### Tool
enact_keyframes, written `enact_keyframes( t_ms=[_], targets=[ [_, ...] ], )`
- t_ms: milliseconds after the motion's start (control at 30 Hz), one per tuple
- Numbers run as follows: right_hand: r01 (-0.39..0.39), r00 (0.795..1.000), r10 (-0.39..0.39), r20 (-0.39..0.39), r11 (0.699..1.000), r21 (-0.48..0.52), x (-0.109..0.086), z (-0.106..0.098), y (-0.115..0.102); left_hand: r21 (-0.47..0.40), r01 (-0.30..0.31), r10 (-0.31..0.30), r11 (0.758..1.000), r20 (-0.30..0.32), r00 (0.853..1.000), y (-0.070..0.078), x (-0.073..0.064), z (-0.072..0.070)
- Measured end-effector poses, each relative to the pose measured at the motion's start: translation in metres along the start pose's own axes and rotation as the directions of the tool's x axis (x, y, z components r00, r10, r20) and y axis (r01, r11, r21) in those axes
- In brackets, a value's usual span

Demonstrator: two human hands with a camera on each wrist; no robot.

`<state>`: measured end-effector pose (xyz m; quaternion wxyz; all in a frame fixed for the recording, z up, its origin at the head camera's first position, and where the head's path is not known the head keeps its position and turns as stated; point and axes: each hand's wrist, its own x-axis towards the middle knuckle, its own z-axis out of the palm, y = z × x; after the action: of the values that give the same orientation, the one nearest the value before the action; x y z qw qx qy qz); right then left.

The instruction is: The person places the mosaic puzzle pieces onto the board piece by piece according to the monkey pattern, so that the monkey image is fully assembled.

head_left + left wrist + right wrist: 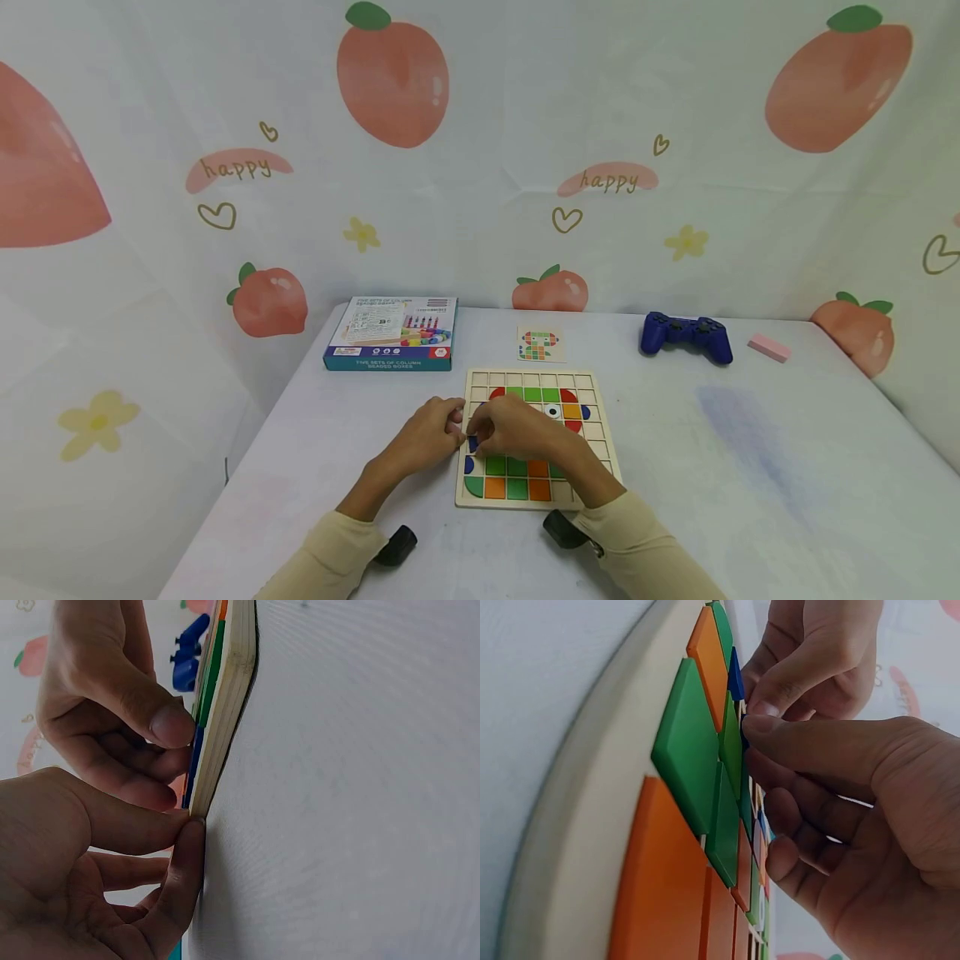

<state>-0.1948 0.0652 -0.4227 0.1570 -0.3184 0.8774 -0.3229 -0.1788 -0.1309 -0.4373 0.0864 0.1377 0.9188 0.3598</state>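
A square wooden grid board lies on the table, with red, green, orange and blue tiles set in its cells. My left hand pinches the board's left edge between thumb and forefinger, as the left wrist view shows. Reaching across the board, my right hand has its thumb and forefinger on a dark blue tile in the left column. In the right wrist view the right thumb lies at that tile, close to the left hand. Below it sit a blue half-round tile and a green corner tile.
A small pattern card lies behind the board. At the back left is a flat boxed bead set. A blue game controller and a pink block lie at the back right. Printed cloth hangs behind the table.
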Motion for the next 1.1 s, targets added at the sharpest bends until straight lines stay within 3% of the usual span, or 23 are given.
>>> enact_keyframes(
  t_ms=[233, 500, 800, 1100],
  targets=[
    [0.005, 1.000, -0.006, 0.015, 0.999, 0.054, -0.004, 0.000, -0.002, 0.006, 0.001, -0.001, 1.000, 0.006, 1.000, -0.002, 0.002, 0.001],
    [0.005, 1.000, -0.004, -0.030, 0.999, 0.037, -0.021, -0.014, 0.006, -0.007, 0.011, -0.010, 1.000, 0.007, 1.000, -0.002, 0.002, 0.002],
    [-0.072, 0.988, 0.066, -0.142, 0.997, -0.035, -0.074, -0.049, 0.052, -0.020, 0.026, -0.026, 0.999, 0.009, 1.000, -0.001, 0.001, 0.002],
    [-0.190, 0.951, 0.145, -0.272, 0.971, -0.147, -0.137, -0.081, 0.100, -0.013, 0.034, -0.033, 0.999, 0.029, 0.999, 0.001, -0.004, 0.000]
  ],
)
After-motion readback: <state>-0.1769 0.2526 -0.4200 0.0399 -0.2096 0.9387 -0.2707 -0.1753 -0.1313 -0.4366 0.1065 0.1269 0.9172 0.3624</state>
